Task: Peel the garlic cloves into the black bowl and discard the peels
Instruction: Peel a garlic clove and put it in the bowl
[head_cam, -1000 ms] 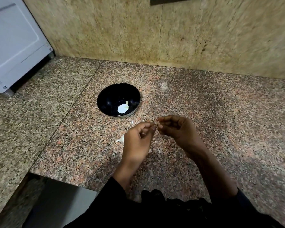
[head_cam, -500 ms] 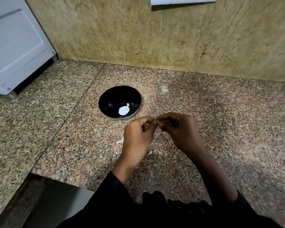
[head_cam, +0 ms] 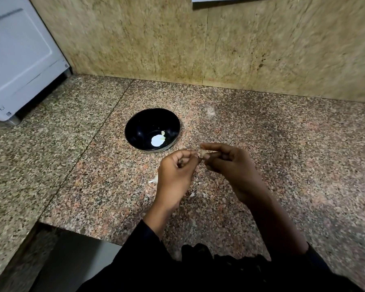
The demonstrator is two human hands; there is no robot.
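From the head camera I see my left hand [head_cam: 175,175] and my right hand [head_cam: 230,165] meeting above the speckled pink granite counter [head_cam: 282,165], just in front of the round black bowl [head_cam: 139,127]. Both hands have curled fingers and together they pinch one small pale garlic clove [head_cam: 202,153] between the fingertips (it is blurred, so I cannot tell how much skin remains). Inside the bowl lies one white peeled clove [head_cam: 157,140] with a small bit beside it. Thin white peel scraps [head_cam: 154,180] lie on the counter beside my left hand. A white appliance [head_cam: 19,60] stands at the far left.
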